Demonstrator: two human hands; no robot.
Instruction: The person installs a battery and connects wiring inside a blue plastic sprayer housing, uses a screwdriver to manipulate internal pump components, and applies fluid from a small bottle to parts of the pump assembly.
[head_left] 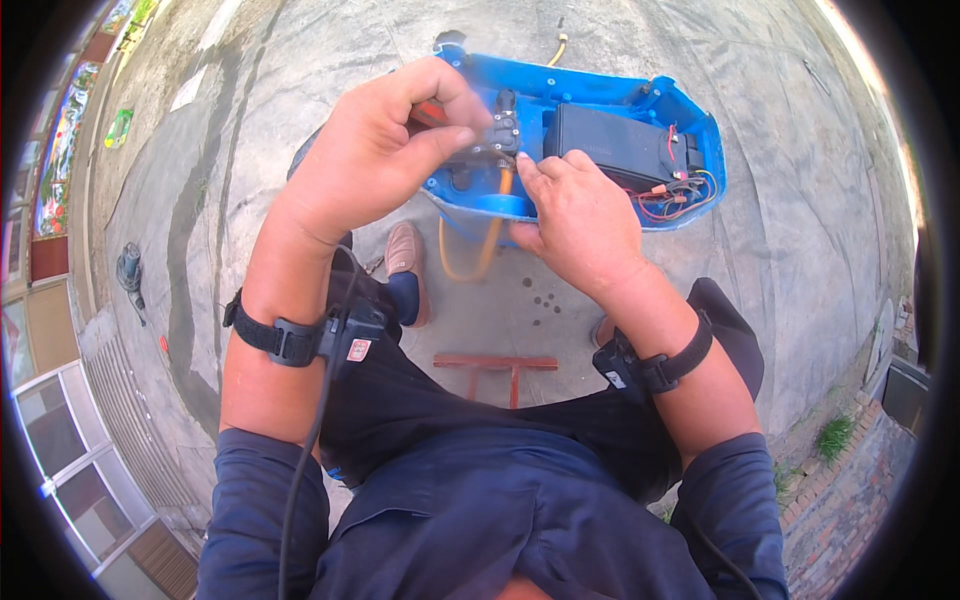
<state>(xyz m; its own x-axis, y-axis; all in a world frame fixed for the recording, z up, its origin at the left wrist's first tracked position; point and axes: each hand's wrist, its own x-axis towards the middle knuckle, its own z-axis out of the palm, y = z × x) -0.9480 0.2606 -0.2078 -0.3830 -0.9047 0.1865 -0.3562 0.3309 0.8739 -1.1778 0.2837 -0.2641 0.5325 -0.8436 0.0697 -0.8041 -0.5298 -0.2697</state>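
Note:
An open blue plastic housing [690, 105] sits in front of me, its inner side facing up. Inside it are a black pump [505, 135] with screws, a black box-shaped battery [610, 145] and a bundle of coloured wires [685, 190]. A yellowish hose [492, 240] runs from the pump and loops below the near rim. My left hand [375, 145] is closed beside the pump, around something reddish that its fingers mostly hide. My right hand [585, 210] grips the near rim, thumb outside, with its index fingertip at the pump's hose fitting.
A reddish-brown T-shaped frame [495, 362] stands between my legs, near my shoe [405, 255]. At the left a dark power tool [130, 270] lies on the ground. Another yellow hose piece [558, 50] lies beyond the housing.

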